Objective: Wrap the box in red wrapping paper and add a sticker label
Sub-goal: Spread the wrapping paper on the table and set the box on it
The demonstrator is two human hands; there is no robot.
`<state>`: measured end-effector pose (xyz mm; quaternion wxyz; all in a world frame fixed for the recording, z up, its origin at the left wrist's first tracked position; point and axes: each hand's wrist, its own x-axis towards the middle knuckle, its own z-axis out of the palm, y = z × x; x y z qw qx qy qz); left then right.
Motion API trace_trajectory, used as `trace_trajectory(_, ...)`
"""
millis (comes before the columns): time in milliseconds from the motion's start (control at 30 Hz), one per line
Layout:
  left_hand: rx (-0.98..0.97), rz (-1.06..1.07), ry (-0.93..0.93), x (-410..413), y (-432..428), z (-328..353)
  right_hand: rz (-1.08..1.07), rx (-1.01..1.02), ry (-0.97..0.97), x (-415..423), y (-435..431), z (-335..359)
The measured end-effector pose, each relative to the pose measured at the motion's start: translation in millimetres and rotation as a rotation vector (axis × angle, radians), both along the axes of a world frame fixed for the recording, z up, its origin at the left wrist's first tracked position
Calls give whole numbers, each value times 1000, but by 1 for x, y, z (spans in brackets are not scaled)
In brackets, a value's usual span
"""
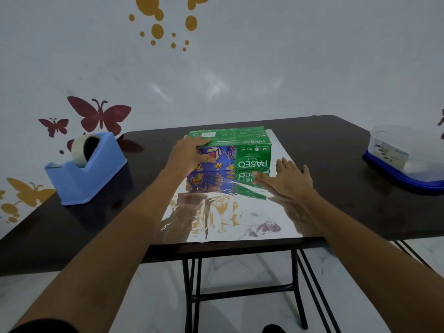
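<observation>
A person's left hand (192, 152) grips the left end of the box (242, 145), fingers on top, thumb on its front, at the far end of shiny silver paper (228, 219) spread on a dark table (336, 145). The right hand (288, 181) lies flat, fingers straight, on the paper just beside the box; a tape dispenser (89, 174) stands left, a tub (406, 157) right

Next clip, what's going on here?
A person's left hand grips the green tissue box, which stands on a shiny wrapping sheet, silver side up, on the dark table. The right hand lies flat on the sheet in front of the box. No fold is made yet; a blue tape dispenser sits at left.
</observation>
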<state>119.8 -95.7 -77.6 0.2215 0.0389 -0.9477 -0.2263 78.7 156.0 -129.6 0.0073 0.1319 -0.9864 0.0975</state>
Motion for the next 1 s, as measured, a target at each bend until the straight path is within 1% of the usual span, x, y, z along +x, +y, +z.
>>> trace_trajectory(167,15,-38,-18,2,0,0,1,-28,11,0,0,-2)
trace_trajectory(200,89,-71,-2,3,0,0,4,-43,18,1,0,-2)
trace_trajectory(233,222,-88,50,5,0,1,8,-70,25,1,-1,-1)
trace_trajectory(267,398,-74,139,7,-1,2,4,-114,31,2,-1,0)
trace_trajectory(333,837,60,336,11,-12,6,-51,-212,60,5,1,5)
trace_trajectory(367,1022,147,390,12,-20,5,-93,-237,86,6,2,9)
trace_trajectory(400,1059,228,375,12,-31,-1,-126,-243,118,8,2,13)
trace_trajectory(433,990,267,312,15,-38,-6,-139,-248,155,8,2,18)
trace_trajectory(467,834,283,218,18,-43,-15,-119,-263,199,7,1,22)
trace_trajectory(533,518,237,53,18,-52,-32,-10,-330,272,4,-7,30)
trace_trajectory(600,325,143,-113,17,-53,-44,108,-414,295,1,-20,33)
trace_trajectory(633,194,138,-193,15,-53,-45,142,-478,288,-1,-25,32)
trace_trajectory(700,-39,186,-302,13,-52,-45,172,-689,246,-3,-33,28)
trace_trajectory(767,-159,169,-337,11,-54,-45,173,-861,186,-8,-33,23)
trace_trajectory(900,-277,134,-387,14,-57,-47,174,-941,164,-11,-30,17)
trace_trajectory(1000,-298,136,-384,15,-56,-45,171,-979,181,-10,-31,20)
